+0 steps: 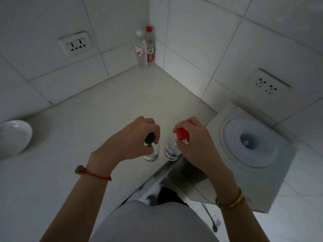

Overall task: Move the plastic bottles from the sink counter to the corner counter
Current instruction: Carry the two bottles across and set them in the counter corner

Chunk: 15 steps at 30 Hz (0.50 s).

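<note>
Head cam, view down onto white tabletop [104,119] in tiled corner.

L hand [138,137]: fingers closed round neck of clear plastic bottle w/ dark green cap [151,151], gripped from above. Bottle upright, near centre; can't tell if base touches tabletop.

R hand [194,142]: fingers clamped at top of clear plastic bottle w/ red cap and red/blue label [172,151]. Upright, just right of green-cap bottle, at near edge of tabletop by metal trim. The two bottles close together, narrow gap between.

Far corner, where walls meet: clear plastic bottle w/ white cap [140,48] and clear plastic bottle w/ red cap, red label [150,44], both upright on tabletop, side by side, touching or nearly so. Well apart from the held pair.

Other: white round bowl [14,137] at far left edge of tabletop. White wall socket [75,43] on left wall, second white socket [269,84] on right wall. Water dispenser top w/ round blue-white well [248,142] at right. Red string bracelet [95,175] on L wrist, gold-tone watch [232,201] on R wrist.
</note>
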Each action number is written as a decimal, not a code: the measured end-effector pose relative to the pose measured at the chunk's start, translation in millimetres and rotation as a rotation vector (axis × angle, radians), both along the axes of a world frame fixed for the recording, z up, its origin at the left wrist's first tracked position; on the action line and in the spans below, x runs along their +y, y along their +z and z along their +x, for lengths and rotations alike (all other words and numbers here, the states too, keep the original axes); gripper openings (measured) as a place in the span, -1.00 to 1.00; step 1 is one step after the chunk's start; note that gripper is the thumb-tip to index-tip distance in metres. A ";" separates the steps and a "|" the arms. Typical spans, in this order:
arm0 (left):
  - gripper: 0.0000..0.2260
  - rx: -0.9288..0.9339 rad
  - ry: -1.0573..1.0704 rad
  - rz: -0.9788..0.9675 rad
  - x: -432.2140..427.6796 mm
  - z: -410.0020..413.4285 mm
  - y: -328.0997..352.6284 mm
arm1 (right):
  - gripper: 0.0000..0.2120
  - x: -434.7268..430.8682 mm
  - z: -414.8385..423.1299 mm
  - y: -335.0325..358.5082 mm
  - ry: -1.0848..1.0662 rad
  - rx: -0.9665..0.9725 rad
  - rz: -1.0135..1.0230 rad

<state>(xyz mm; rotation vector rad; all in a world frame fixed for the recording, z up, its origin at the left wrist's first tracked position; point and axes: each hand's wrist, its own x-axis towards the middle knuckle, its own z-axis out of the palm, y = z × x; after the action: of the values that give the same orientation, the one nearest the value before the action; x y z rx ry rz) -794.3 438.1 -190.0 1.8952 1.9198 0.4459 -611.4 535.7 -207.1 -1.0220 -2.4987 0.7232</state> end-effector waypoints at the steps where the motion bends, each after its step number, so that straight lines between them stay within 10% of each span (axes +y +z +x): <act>1: -0.79 0.007 0.015 0.006 9.1 -0.9 0.2 | -0.81 10.9 -2.8 -1.1 0.018 0.004 -0.005; 15: -0.79 -0.008 0.234 -0.010 113.1 -40.7 2.3 | -0.77 152.6 -74.2 1.2 0.281 -0.028 -0.027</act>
<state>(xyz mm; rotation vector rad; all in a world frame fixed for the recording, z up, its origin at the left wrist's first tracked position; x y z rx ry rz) -835.0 551.2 -187.7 1.6659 2.1439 0.5107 -685.6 688.2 -205.9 -0.6993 -2.6947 0.8293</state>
